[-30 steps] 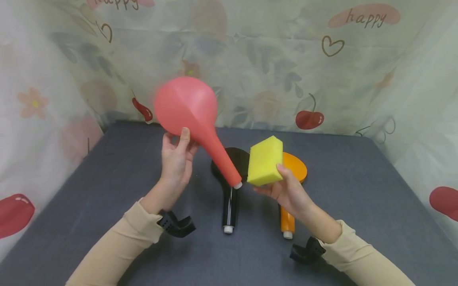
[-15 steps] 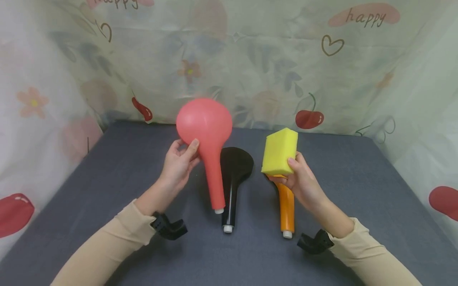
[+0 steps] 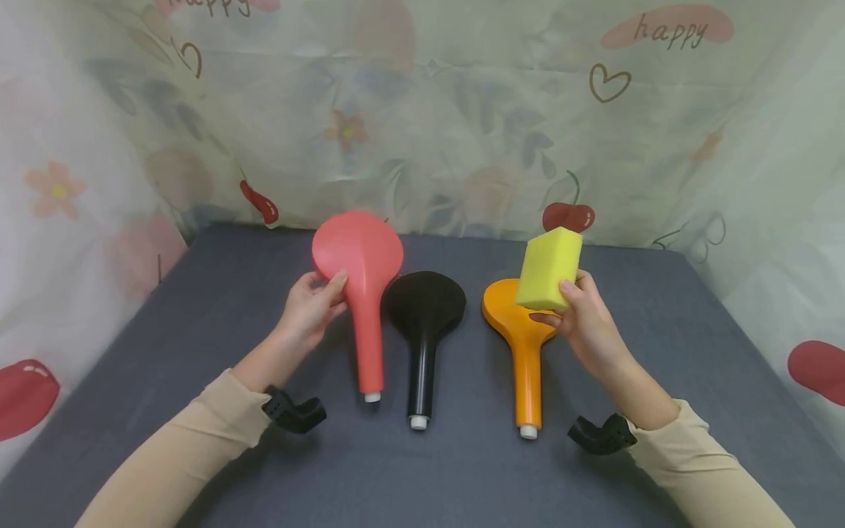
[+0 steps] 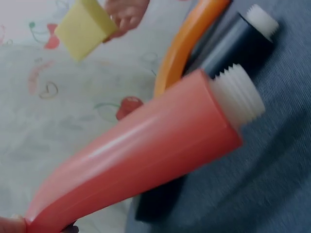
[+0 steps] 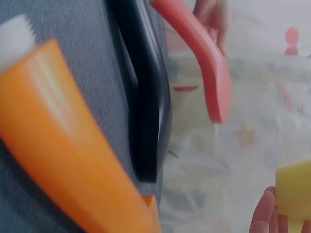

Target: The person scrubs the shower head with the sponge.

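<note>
My left hand (image 3: 312,308) pinches a pink shower head (image 3: 370,308) by the left edge of its round head, thumb on top. Its handle points down toward me, ending in a white threaded connector (image 4: 238,94). In the left wrist view it appears lifted off the table. A yellow sponge (image 3: 548,268) is held up by my right hand (image 3: 587,323), thumb on its near corner, above an orange shower head (image 3: 527,367). Between the hands lies a black shower head (image 3: 424,315), face down, handle toward me. My right fingers are partly hidden behind the sponge.
A dark grey cloth-covered table (image 3: 449,484) bears the black and orange shower heads side by side. Patterned curtains (image 3: 462,110) enclose the back and both sides. Each wrist carries a black camera mount (image 3: 293,411).
The pink shower head has come down and left, its handle swinging from slanted to nearly straight toward me. The sponge has moved right and slightly up, uncovering much of the orange shower head.
</note>
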The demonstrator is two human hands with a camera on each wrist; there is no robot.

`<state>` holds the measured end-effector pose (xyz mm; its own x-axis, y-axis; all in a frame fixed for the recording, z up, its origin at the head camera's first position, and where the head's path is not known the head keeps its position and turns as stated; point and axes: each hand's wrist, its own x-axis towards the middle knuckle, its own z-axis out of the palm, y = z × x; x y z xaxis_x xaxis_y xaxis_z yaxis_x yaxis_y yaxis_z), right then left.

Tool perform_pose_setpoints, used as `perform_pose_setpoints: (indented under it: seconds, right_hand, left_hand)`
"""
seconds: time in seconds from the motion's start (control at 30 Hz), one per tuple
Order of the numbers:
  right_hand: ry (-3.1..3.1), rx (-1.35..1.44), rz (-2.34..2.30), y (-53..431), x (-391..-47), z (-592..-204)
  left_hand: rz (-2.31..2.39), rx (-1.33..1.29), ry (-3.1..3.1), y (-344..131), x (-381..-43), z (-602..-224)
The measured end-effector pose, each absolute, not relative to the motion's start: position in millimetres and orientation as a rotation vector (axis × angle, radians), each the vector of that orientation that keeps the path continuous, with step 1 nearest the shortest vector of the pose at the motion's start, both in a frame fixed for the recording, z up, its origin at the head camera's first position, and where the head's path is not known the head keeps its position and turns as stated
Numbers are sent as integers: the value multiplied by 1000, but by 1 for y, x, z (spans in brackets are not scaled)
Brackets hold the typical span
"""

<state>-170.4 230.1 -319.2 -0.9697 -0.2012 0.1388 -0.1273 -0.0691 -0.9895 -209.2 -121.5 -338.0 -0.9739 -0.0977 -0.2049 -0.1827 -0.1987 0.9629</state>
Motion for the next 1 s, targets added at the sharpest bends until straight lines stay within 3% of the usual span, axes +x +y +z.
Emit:
perform_pose_setpoints:
  seconds: [1.0]
  right_hand:
    - [2208,-226,-2197,259,-180,-327]
  left_hand:
    - [2049,-586,1960,-158,-214,-373]
